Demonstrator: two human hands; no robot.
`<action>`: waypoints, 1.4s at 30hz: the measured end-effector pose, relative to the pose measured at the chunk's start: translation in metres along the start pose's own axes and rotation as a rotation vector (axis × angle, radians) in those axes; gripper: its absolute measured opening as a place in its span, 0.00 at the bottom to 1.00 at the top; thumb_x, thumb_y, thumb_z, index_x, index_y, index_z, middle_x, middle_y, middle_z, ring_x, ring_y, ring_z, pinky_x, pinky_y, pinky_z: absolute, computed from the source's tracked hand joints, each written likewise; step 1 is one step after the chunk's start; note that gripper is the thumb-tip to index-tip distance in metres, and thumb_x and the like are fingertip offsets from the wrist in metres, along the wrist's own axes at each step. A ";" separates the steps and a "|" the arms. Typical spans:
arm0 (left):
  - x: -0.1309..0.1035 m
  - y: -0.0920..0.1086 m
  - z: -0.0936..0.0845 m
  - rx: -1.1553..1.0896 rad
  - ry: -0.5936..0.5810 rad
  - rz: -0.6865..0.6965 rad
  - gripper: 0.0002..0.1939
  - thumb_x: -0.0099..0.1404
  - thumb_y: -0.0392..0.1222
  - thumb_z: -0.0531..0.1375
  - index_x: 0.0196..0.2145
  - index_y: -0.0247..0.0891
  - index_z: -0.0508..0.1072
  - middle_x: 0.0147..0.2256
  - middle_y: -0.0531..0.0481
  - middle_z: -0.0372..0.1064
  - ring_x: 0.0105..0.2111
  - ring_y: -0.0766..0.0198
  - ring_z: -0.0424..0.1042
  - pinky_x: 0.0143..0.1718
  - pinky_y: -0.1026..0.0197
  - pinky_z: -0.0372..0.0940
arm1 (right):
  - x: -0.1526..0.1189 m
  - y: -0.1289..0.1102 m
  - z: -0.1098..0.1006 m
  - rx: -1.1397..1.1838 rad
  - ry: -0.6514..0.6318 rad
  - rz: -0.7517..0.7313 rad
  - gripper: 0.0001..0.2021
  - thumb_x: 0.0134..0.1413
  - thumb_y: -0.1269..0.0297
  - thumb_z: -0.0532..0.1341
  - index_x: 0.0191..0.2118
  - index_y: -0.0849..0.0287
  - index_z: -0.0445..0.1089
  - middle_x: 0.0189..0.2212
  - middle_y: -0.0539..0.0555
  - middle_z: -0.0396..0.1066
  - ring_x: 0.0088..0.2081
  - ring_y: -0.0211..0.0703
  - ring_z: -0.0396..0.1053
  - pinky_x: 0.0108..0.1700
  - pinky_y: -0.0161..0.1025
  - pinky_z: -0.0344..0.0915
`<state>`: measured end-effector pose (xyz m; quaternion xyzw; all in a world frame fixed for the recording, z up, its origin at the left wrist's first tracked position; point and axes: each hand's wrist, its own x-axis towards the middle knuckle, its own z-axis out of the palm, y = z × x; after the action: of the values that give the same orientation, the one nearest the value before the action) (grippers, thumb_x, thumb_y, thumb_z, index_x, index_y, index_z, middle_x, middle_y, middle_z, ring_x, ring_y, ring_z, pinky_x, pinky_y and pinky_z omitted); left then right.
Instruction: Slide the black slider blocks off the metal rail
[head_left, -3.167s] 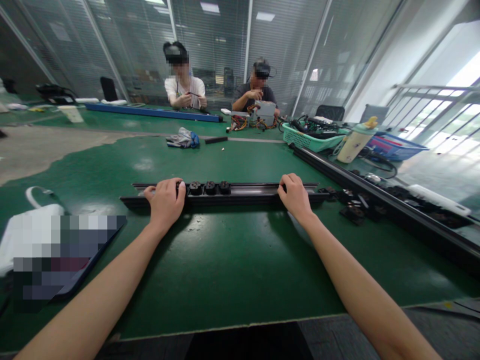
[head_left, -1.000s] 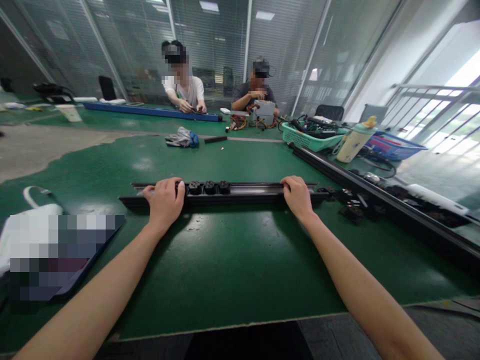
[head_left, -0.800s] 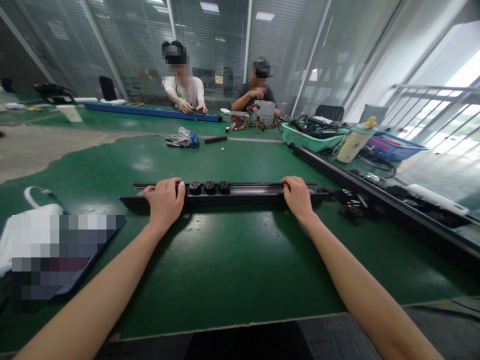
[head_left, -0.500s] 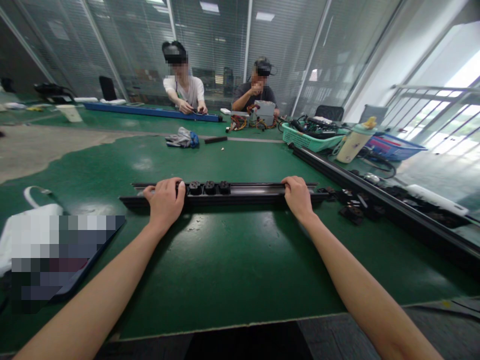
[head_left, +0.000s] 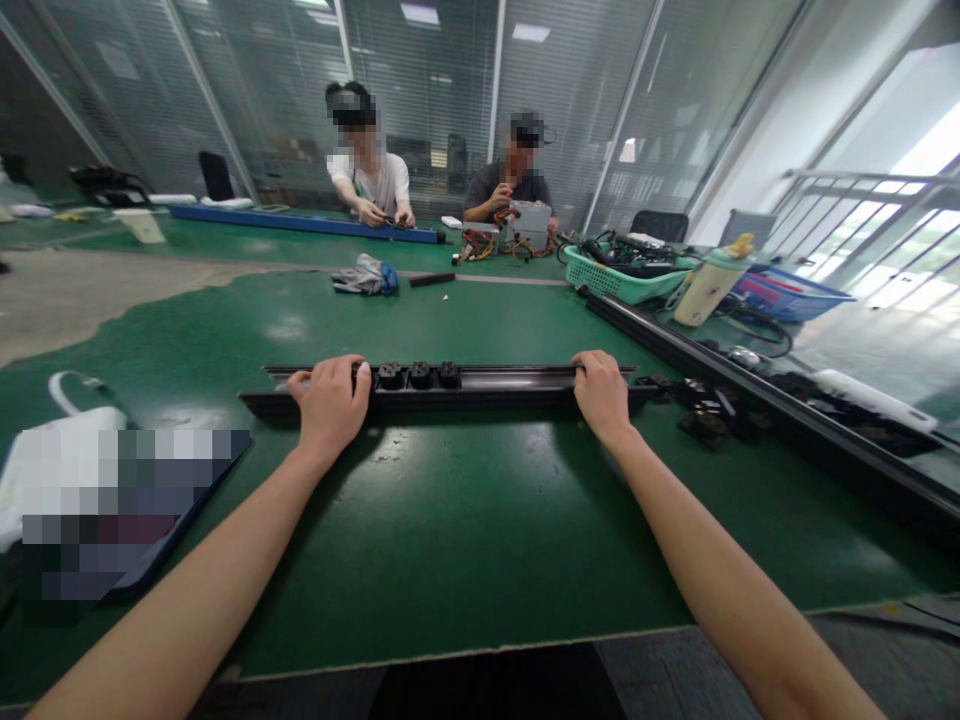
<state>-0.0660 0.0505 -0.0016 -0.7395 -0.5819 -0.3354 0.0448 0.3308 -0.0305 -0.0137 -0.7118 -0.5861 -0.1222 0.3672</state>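
A long black metal channel (head_left: 480, 402) lies crosswise on the green table in front of me. Several black socket modules (head_left: 419, 375) sit in a row inside its left half, while the stretch to their right shows a bare shiny bottom. My left hand (head_left: 328, 405) is closed over the channel at the left end of that row, its fingers curled across the walls and partly hiding a module. Toward the right end, my right hand (head_left: 602, 395) grips the channel, with its fingertips over the far wall.
Loose black modules (head_left: 705, 420) lie right of the channel, near a long black rail (head_left: 750, 375) running diagonally. A green basket (head_left: 626, 283) and a cream bottle (head_left: 705, 290) stand behind. A dark blue tablet-like object (head_left: 225, 465) lies left. Two people work across the table.
My right hand has slid slightly to the right along the channel. My left hand and the modules stay put. One person opposite has lowered a hand from the face.
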 end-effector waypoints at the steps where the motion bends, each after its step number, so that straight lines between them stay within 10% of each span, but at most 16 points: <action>1: 0.000 0.000 0.000 0.001 0.002 -0.002 0.23 0.78 0.51 0.45 0.52 0.41 0.75 0.55 0.34 0.78 0.59 0.43 0.71 0.63 0.37 0.52 | 0.000 0.001 0.000 -0.017 0.011 0.011 0.15 0.61 0.74 0.52 0.42 0.56 0.75 0.46 0.65 0.76 0.52 0.58 0.67 0.53 0.53 0.69; 42: 0.001 0.000 0.000 0.018 -0.018 -0.010 0.23 0.77 0.51 0.44 0.52 0.40 0.74 0.56 0.34 0.78 0.60 0.43 0.72 0.63 0.38 0.52 | 0.000 -0.017 -0.016 -0.203 -0.138 0.289 0.21 0.70 0.74 0.51 0.58 0.66 0.77 0.68 0.69 0.69 0.68 0.59 0.69 0.64 0.53 0.69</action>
<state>-0.0656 0.0511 -0.0011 -0.7390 -0.5890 -0.3238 0.0448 0.3192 -0.0406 0.0036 -0.8287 -0.4861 -0.0777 0.2662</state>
